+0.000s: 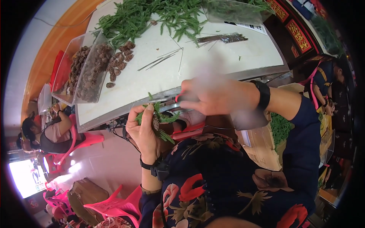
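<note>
Between thumb and fingers, my left hand (pixel 143 131) pinches a green artificial pine sprig (pixel 167 118) at the table's near edge. A small brown pine cone (pixel 156 123) shows among the needles beside my thumb. My right hand (pixel 213 95) is closed around red-handled scissors (pixel 177 97); their grey blades reach toward the top of the sprig. Motion and a smear blur part of this hand and the tool. Beyond the hands, several thin dark wires (pixel 161 60) lie on the white tabletop (pixel 146 81).
Loose pine cones (pixel 117 64) lie beside a clear bin of cones (pixel 78 81) at left. Green sprigs (pixel 129 22) are heaped at the back, near another clear bin (pixel 235 13) and a wire bundle (pixel 224 38). A cardboard box (pixel 262 146) of greenery stands at right. Other people sit nearby.
</note>
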{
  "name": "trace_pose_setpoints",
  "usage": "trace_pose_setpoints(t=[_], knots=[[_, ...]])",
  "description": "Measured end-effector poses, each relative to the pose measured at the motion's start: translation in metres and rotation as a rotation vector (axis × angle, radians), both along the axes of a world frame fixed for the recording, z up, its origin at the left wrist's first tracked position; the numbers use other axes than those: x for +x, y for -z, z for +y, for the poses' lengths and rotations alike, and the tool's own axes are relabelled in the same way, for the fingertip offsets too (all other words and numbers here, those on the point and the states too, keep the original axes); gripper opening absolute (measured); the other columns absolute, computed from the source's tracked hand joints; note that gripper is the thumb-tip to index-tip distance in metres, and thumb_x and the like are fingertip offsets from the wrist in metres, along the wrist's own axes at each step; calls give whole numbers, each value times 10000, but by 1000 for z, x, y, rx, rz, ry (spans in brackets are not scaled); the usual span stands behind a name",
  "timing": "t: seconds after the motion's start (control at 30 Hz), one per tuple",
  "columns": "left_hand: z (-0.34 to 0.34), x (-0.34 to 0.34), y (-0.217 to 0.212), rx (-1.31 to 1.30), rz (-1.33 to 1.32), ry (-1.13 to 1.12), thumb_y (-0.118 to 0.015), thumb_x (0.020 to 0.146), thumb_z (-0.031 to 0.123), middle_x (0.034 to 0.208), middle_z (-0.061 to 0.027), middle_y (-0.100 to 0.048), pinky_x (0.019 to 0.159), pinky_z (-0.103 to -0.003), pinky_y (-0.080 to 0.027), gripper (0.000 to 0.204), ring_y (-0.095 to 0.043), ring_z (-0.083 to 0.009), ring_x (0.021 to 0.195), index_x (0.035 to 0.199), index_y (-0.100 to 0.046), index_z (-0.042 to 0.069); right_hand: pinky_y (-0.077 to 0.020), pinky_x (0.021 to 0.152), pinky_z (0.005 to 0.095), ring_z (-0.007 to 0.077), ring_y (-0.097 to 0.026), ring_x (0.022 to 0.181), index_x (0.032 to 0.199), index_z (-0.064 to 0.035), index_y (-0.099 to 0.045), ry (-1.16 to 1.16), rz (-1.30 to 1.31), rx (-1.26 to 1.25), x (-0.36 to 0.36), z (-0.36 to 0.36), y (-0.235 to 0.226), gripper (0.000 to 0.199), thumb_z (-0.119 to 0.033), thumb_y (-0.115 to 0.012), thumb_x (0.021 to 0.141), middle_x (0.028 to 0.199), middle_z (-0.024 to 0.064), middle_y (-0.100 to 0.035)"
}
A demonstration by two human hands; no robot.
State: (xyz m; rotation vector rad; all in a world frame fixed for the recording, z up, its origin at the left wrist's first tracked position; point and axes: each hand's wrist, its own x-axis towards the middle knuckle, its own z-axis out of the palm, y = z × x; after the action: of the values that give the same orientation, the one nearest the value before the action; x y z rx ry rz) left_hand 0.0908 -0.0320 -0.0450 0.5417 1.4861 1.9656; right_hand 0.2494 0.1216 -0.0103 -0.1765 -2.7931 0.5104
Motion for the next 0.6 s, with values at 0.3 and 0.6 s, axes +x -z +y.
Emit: trace_pose_setpoints(t=[0.3,0.6], knots=[[-17,-10,-12,106,-229,97,-590,838,-9,794,-45,-621,605,-198,-436,30,-549,-85,635,830,-576,17,-425,593,378,284,-529,661,895,-44,-522,-10,66,166,-9,-10,0,267,-266,-648,814,766,115,-520],[-22,-14,-13,137,-662,321,-561,832,108,732,-63,-543,653,-273,-437,86,-519,-159,710,861,-527,34,-461,713,414,320,-574,833,957,-78,-539,-77,-17,-103,-20,11,1,279,-288,-641,804,879,110,-573]])
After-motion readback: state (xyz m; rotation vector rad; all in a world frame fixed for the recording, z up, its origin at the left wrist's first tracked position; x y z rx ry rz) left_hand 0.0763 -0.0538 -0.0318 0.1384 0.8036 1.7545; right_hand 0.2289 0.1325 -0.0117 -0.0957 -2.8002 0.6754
